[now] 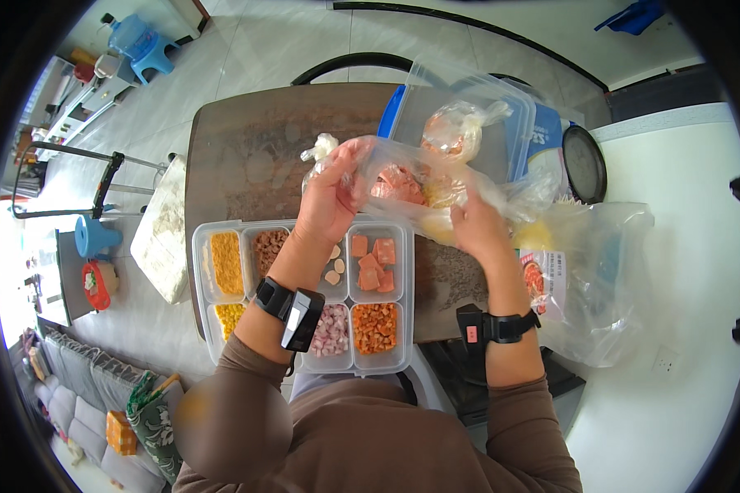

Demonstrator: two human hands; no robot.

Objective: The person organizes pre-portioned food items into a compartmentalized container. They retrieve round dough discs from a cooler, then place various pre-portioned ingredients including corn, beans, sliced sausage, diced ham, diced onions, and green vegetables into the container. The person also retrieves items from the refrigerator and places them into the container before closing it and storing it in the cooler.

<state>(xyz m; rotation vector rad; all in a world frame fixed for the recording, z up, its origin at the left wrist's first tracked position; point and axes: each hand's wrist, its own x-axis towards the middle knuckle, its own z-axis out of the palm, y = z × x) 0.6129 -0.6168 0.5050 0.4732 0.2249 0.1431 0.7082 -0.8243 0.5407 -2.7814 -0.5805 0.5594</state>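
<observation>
Both hands hold a clear plastic bag (376, 206) stretched above the table; pink meat pieces (399, 185) and something yellow show through the film. My left hand (336, 194) pinches its left part, and my right hand (482, 225) grips its right side. Behind my left hand, partly hidden, is a knotted plastic bag (322, 148). Under my left forearm lies a divided clear plastic food container (303, 224). Its compartments hold yellow crumbs (227, 262), brown minced meat (270, 246), pale slices (333, 277), pink square slices (371, 262), corn kernels (229, 317), diced purple onion (330, 331) and orange diced pieces (375, 326).
At the back of the brown table (253, 142) stands a clear plastic bin (499, 92) with another knotted bag (453, 132). A large clear bag (598, 308) with a printed packet lies to the right, by a white wall. A black round pan (584, 164) is beyond it.
</observation>
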